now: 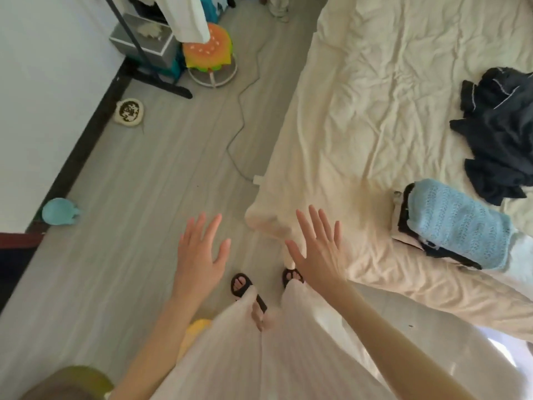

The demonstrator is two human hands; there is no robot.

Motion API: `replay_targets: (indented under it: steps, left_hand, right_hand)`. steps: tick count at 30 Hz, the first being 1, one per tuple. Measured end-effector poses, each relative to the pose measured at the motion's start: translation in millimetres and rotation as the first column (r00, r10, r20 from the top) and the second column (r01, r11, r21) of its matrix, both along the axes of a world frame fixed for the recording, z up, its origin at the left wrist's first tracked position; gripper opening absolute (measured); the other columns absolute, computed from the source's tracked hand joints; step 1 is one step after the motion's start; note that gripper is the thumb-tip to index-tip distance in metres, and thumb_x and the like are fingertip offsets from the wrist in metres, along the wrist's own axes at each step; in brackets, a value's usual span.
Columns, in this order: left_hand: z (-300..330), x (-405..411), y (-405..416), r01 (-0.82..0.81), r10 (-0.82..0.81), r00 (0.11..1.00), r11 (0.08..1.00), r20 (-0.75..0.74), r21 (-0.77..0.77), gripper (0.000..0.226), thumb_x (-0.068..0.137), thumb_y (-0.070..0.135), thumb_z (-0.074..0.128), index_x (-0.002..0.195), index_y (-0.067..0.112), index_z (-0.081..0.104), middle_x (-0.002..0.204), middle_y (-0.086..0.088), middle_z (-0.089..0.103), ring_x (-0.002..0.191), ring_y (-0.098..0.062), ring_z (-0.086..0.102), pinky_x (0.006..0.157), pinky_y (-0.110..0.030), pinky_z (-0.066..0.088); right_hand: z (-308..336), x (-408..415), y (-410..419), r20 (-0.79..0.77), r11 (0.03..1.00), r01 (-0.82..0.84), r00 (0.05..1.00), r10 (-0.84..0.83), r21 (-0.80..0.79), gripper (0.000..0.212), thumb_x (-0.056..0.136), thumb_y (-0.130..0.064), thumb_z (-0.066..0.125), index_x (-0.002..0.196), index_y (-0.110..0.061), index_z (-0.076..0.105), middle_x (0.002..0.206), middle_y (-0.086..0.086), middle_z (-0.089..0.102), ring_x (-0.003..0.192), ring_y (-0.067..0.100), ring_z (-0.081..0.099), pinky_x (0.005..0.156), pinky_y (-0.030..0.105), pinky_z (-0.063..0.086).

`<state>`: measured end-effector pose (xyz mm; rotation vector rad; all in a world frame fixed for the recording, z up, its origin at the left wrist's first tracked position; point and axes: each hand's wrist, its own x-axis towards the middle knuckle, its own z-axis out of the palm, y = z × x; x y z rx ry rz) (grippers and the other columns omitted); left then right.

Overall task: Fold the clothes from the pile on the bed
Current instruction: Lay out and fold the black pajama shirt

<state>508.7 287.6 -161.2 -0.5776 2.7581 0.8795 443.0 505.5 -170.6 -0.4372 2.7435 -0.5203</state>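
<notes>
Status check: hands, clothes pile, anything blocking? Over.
Left hand and right hand open, holding nothing. Dark clothes pile unfolded on bed; light blue knit lies folded nearby. Nothing in the way.

Single head view, steeply downward, floor (144, 197) left, bed (375, 96) right

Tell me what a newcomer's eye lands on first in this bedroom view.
Two open bare hands, left hand and right hand, spread in mid-air over the grey floor by the bed corner. On the rumpled cream bed sheet, a crumpled dark navy clothes pile lies far right, with a folded light blue knit garment on a small stack nearer.
</notes>
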Motion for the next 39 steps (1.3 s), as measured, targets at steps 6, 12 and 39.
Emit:
replay_targets:
  steps: [6,12,39]
  left_hand:
    - [-2.3,-54.2,-71.0,-0.011,0.010,0.998,1.000,-0.068,-0.010,0.052,0.094,0.029,0.050,0.143,0.018,0.036,0.153,-0.014,0.026,0.144,-0.030,0.012,0.115,-0.039,0.010]
    - [-11.4,-140.4,-110.7,0.150,-0.149,0.988,0.989,-0.039,0.016,0.054,0.095,0.038,0.042,0.146,0.028,0.027,0.157,-0.004,0.015,0.145,-0.020,0.002,0.114,-0.031,0.003]
    - [31.7,-755.6,-115.1,0.911,-0.919,0.392,0.393,-0.030,-0.128,0.054,0.097,0.038,0.040,0.148,0.027,0.024,0.158,-0.003,0.008,0.146,-0.020,-0.002,0.117,-0.039,0.006]
  right_hand:
    - [2.8,-56.7,-56.0,-0.070,1.000,0.023,0.997,-0.024,-0.014,0.062,0.096,-0.045,0.041,0.150,-0.025,0.018,0.157,0.007,0.016,0.147,0.023,0.005,0.117,0.043,-0.006]
    - [-8.8,-124.3,-102.3,-0.071,0.988,0.156,0.985,-0.157,-0.020,0.061,0.096,-0.045,0.041,0.150,-0.024,0.021,0.157,0.008,0.018,0.147,0.024,0.005,0.118,0.045,-0.005]
    - [11.3,-518.4,-136.1,-0.113,0.518,0.851,0.525,-0.844,0.086,0.065,0.095,-0.054,0.031,0.151,-0.028,0.012,0.159,0.003,0.005,0.147,0.020,-0.004,0.113,0.037,-0.018]
